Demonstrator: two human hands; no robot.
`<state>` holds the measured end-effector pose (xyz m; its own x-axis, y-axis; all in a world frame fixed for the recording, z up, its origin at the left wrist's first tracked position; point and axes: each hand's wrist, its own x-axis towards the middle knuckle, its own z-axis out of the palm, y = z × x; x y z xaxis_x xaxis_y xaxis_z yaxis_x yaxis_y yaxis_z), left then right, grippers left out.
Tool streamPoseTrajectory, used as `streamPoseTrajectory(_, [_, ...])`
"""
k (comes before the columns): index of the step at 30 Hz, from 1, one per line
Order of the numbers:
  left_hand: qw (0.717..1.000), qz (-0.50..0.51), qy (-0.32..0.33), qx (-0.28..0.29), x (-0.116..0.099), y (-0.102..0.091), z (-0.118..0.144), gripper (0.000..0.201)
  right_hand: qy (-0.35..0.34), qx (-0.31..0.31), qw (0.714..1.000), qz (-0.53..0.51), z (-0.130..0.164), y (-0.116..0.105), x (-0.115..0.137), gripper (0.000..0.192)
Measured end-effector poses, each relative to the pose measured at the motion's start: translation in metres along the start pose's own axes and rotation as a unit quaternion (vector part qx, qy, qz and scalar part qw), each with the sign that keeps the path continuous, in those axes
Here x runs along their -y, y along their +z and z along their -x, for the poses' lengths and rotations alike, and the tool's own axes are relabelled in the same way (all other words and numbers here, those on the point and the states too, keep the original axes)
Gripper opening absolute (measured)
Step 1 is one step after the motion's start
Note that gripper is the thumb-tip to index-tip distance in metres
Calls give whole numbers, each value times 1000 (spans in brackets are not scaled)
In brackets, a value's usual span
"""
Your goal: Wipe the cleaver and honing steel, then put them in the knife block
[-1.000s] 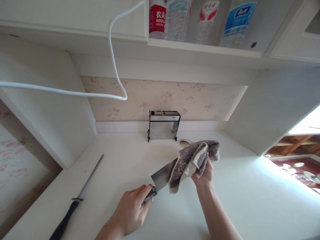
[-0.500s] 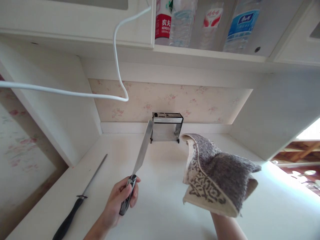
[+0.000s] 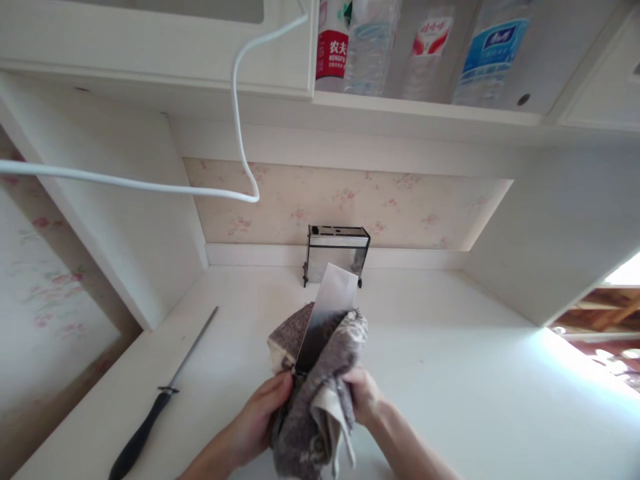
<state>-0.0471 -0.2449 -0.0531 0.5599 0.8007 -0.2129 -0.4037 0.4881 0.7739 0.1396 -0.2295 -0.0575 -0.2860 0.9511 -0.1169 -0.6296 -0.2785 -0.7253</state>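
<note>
A cleaver-like kitchen knife (image 3: 334,288) points up and away from me, its broad blade tilted to the right. My left hand (image 3: 263,413) is closed around its handle, which is mostly hidden by the fingers and cloth. A brown-grey patterned towel (image 3: 320,400) wraps around the lower blade, with part showing on either side of it. My right hand (image 3: 364,393) grips the towel from the right, its fingers largely covered by the fabric. The blade's upper end sticks out bare above the towel.
A sharpening steel (image 3: 165,393) with a black handle lies on the white counter (image 3: 450,373) at left. Behind the knife stands a metal knife block (image 3: 340,243) against the wall. A white cable (image 3: 200,191) hangs across the upper left. Bottles (image 3: 370,53) stand in the cabinet above.
My right hand has brought the towel leftward onto the knife. The blade has turned, showing its broad face, and the towel now folds around it.
</note>
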Motion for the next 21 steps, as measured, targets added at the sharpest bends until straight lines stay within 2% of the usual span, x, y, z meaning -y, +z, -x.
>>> streamPoseTrajectory(4, [999,-26,-9,-19,6,4,-3,32,-25,-33,999,10,2,16,0,42])
streamPoseTrajectory(10, [998,-59,-3,-32,2,2,-5,31,-51,-77,996,12,-3,7,10,40])
streamPoseTrajectory(16, [994,-71,-81,24,-7,-4,0,34,-92,-123,988,-15,-6,-4,23,37])
streamPoseTrajectory(21, [987,-94,-104,72,-11,-3,3,33,-139,-178,974,-35,-6,-16,42,39])
